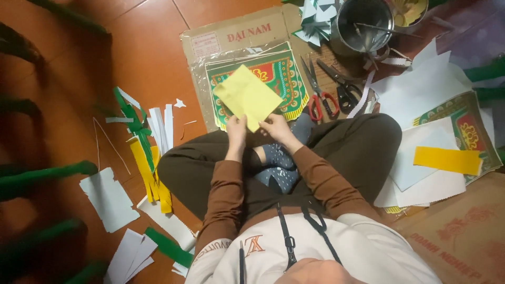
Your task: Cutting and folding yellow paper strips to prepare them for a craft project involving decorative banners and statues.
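While sitting cross-legged on the floor, the person is holding things as follows.
Left hand (236, 128): fingers are pinching the lower left edge of the yellow paper sheet (247, 97).
Right hand (275, 126): fingers are pinching the sheet's lower right edge, thumb on top.
Yellow paper sheet: it is being held tilted above the knees, over a patterned green-and-red banner (284, 79) lying on cardboard (231, 34).
Scissors: a red-handled pair (317, 97) and a black-handled pair (342, 87) are lying just beside the banner.
Metal pot (363, 23): it is standing beyond the scissors.
Paper strips (150, 158): yellow, white and green ones are lying to the left.

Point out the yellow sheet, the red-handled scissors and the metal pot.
yellow sheet (248, 97), head view, middle of the paper.
red-handled scissors (317, 103), head view, left red handle loop.
metal pot (364, 23), head view, inside wall.
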